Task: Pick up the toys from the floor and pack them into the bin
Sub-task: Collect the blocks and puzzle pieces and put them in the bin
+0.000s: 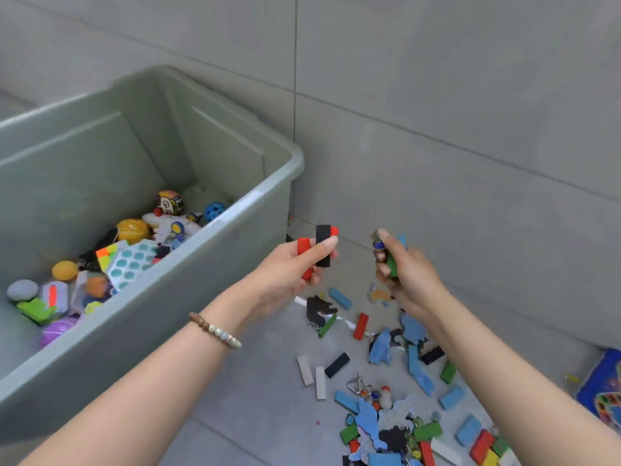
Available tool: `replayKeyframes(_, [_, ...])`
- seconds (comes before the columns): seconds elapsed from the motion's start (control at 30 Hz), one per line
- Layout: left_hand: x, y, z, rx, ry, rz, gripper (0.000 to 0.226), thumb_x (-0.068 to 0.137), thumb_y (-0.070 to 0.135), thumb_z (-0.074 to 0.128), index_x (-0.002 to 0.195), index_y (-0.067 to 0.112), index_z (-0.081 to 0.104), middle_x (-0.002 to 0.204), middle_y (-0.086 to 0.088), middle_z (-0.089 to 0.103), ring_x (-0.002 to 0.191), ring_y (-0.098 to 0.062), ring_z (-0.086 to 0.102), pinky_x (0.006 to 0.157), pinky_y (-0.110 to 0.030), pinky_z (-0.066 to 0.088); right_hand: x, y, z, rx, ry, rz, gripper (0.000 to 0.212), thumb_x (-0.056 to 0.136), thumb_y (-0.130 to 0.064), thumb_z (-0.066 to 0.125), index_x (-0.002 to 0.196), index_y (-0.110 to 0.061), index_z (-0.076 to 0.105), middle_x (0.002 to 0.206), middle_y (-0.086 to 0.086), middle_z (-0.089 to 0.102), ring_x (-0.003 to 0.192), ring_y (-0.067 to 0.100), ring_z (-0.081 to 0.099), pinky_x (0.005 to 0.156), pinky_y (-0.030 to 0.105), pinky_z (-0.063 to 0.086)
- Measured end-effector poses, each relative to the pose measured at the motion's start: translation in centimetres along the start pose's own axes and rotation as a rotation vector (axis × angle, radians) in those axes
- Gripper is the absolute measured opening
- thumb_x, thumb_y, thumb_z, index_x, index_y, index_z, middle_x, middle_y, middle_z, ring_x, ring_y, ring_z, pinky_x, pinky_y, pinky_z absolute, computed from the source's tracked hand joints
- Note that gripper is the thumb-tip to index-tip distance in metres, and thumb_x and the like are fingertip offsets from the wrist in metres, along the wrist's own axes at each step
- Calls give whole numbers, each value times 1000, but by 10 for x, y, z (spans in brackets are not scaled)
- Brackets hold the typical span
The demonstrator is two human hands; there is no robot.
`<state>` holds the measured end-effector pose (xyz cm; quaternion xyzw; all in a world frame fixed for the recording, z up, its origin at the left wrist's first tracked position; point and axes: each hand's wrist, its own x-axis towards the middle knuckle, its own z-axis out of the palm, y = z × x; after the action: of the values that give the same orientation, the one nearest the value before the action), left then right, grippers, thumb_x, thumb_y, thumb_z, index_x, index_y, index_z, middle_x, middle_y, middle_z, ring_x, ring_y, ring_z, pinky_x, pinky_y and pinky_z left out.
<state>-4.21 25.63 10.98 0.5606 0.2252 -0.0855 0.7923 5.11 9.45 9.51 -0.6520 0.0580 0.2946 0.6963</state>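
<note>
From the head view, the grey-green bin point(215, 237) stands against the tiled wall point(437, 95), and everything else is placed from it. Inside it lie balls, a dotted card and other small toys, among them a yellow ball point(132, 230) near its middle.

Just off the bin's right-hand corner, raised above the floor point(262, 398), the left hand point(292, 267) has its fingers and thumb curled round a black block point(323, 245) and a red block point(304, 253); a second red piece shows behind the black one. A beaded bracelet point(215, 330) sits on that wrist, in front of the bin's long side wall.

Farther from the bin, the right hand point(403, 270) is closed round a green block point(391, 265), with a blue marble point(379, 245) pinched at its fingertips.

The remaining loose toys point(386, 415), blocks, marbles and flat blue cut-outs, lie scattered on the floor to the right of the bin, below both hands. A blue box point(601, 388) lies farthest from the bin.
</note>
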Motion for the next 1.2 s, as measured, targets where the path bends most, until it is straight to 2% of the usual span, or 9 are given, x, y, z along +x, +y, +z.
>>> replayKeyframes(0.1, [-41, 69, -13, -37, -2, 143, 28, 73, 35, 67, 90, 13, 62, 81, 3, 62, 55, -4, 44, 53, -15, 40, -20, -62, 55, 175, -169, -9, 16, 93, -29, 53, 84, -17, 59, 58, -6, 44, 37, 4, 34, 39, 12, 32])
replayKeyframes(0.23, [-92, 121, -83, 6, 176, 217, 22, 82, 30, 63, 92, 10, 59, 70, 4, 59, 51, -5, 41, 47, -14, 37, -34, -95, 154, 121, -386, 14, 14, 93, -26, 53, 86, -16, 60, 58, -5, 45, 38, 4, 36, 37, 11, 31])
replayKeyframes(0.43, [-118, 76, -230, 327, 534, 30, 22, 89, 31, 62, 73, 16, 56, 64, -1, 44, 51, -8, 36, 47, -16, 34, -15, -53, 278, -577, -527, 26, 11, 90, -24, 59, 89, -14, 57, 72, 0, 52, 58, 9, 47, 51, 17, 39])
replayKeyframes(0.5, [-117, 53, -257, 304, 592, -21, 18, 91, 26, 60, 94, 8, 64, 67, 2, 56, 57, -9, 50, 50, -19, 46, 1, -25, 299, -738, -536, 42, 14, 88, -23, 61, 97, -12, 59, 90, 3, 56, 73, 14, 53, 59, 23, 46])
replayKeyframes(0.57, [-113, 38, -276, 346, 650, -49, 34, 93, 26, 58, 118, 5, 57, 94, -6, 62, 75, -14, 59, 67, -25, 51, 13, -6, 309, -835, -534, 56, 32, 89, -22, 61, 118, -11, 56, 117, 7, 52, 101, 21, 55, 75, 29, 51])
replayKeyframes(0.63, [-112, 31, -291, 498, 725, -62, 45, 93, 30, 55, 132, 8, 48, 126, -8, 56, 108, -18, 57, 89, -29, 46, 20, 2, 310, -996, -499, -12, 56, 90, -25, 60, 140, -11, 39, 141, 8, 41, 124, 23, 46, 92, 30, 43])
replayKeyframes(0.7, [-113, 32, -298, 613, 751, -71, 51, 93, 33, 54, 137, 9, 43, 142, -7, 46, 129, -20, 44, 103, -30, 35, 22, -1, 307, -1086, -483, -112, 59, 91, -26, 57, 144, -13, 34, 148, 6, 36, 130, 21, 42, 97, 26, 37])
replayKeyframes(0.97, [-100, 95, -213, 844, 622, 312, 40, 94, 32, 52, 131, 16, 49, 136, 0, 51, 127, -15, 45, 99, -22, 32, 6, -82, 225, -1173, -238, -614, 40, 91, -23, 58, 130, -19, 52, 147, 2, 39, 137, 16, 33, 110, 24, 21])
replayKeyframes(1.2, [-69, 102, -65, 943, 401, 723, 28, 93, 28, 54, 120, 21, 57, 120, 7, 58, 114, -8, 47, 96, -20, 37, -13, -97, 75, -1080, -52, -646, 35, 91, -23, 58, 125, -28, 52, 147, -3, 35, 137, 13, 32, 112, 33, 27])
